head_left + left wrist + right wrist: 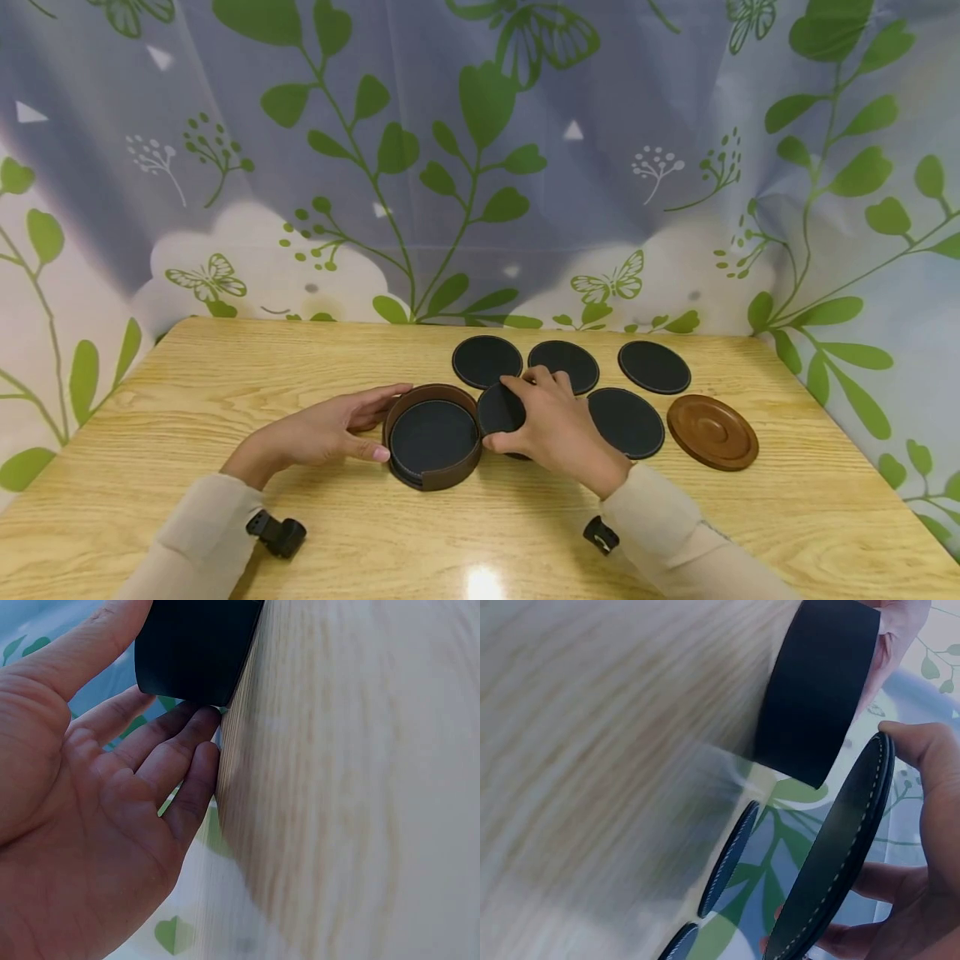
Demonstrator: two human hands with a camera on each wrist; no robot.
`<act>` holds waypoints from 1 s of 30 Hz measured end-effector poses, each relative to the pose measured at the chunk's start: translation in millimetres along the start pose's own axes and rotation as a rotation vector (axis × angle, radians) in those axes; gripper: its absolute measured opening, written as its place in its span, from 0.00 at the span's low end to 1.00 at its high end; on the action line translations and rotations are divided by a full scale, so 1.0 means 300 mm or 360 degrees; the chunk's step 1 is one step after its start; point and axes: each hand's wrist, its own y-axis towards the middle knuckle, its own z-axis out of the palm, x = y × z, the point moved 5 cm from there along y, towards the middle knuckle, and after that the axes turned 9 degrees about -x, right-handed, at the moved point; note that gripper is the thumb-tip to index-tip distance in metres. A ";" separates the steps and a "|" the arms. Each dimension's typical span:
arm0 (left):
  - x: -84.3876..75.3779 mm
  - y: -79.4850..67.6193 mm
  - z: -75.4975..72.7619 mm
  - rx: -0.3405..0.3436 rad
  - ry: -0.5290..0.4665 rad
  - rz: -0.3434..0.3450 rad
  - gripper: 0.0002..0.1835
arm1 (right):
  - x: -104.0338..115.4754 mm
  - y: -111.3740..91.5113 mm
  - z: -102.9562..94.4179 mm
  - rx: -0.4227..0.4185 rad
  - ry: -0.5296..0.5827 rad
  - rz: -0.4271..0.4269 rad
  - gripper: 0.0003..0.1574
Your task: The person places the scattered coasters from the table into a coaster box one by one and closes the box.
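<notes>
A round brown coaster holder [450, 477] stands on the table with a black round coaster [435, 437] visible inside it. My left hand [322, 429] lies at the holder's left side, thumb in front and loosely bent fingers behind; firm contact is not clear. In the left wrist view the holder [195, 652] is dark, close to the fingertips. My right hand [558, 425] pinches another black coaster [498, 408] by its edges, just right of the holder. The right wrist view shows this stitched-edge coaster [840, 847] tilted and raised off the table.
Behind and right of my right hand, black coasters lie flat: one at back left [487, 361], one beside it [566, 364], one at back right [654, 367] and one nearer [626, 422]. A brown wooden round plate [712, 432] lies rightmost. A patterned curtain [480, 167] hangs behind the table.
</notes>
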 end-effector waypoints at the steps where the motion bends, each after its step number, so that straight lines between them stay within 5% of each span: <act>1: 0.001 0.000 0.000 0.0003 -0.0006 -0.0001 0.51 | 0.008 0.002 -0.001 0.0003 -0.0001 0.0001 0.52; 30: -0.010 -0.005 0.004 0.0037 -0.0055 -0.0048 0.51 | 0.295 0.053 0.088 0.0179 -0.0018 -0.0202 0.49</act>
